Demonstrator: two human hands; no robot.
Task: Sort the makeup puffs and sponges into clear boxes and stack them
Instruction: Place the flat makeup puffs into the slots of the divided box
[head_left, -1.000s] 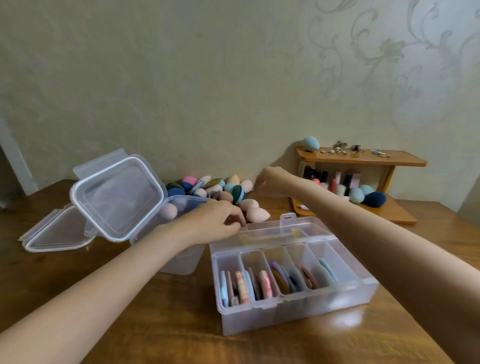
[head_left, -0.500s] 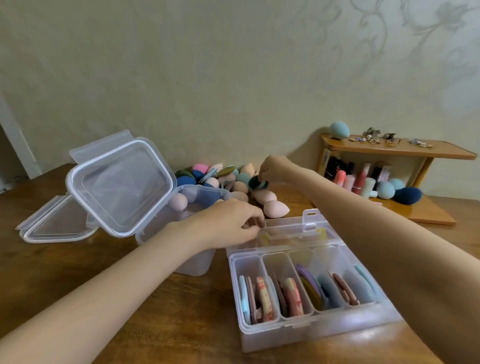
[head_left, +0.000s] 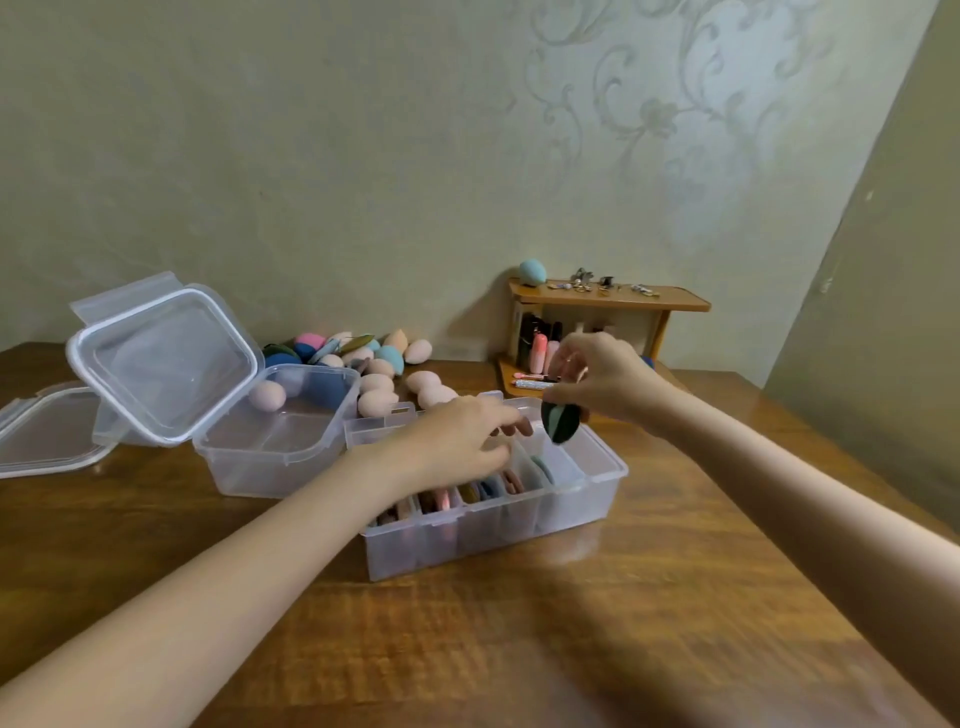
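My right hand (head_left: 602, 376) pinches a dark green and teal puff (head_left: 560, 422) and holds it hanging over the right end of the clear divided box (head_left: 488, 535). That box holds flat puffs standing in several compartments. My left hand (head_left: 457, 441) lies over the box's middle with fingers stretched out, touching its dividers. To the left stands a second clear box (head_left: 270, 452), lid (head_left: 161, 364) swung open, with a pink egg sponge (head_left: 267, 395) inside. A pile of sponges and puffs (head_left: 374, 364) lies behind both boxes near the wall.
A loose clear lid (head_left: 47, 431) lies flat at the far left of the wooden table (head_left: 571, 649). A small wooden shelf (head_left: 608, 301) with cosmetics and a teal sponge (head_left: 532, 272) stands at the back right against the wall.
My right hand has lifted the dark green puff from the pile and brought it back over the divided box. My left hand has slid forward over the box's compartments.
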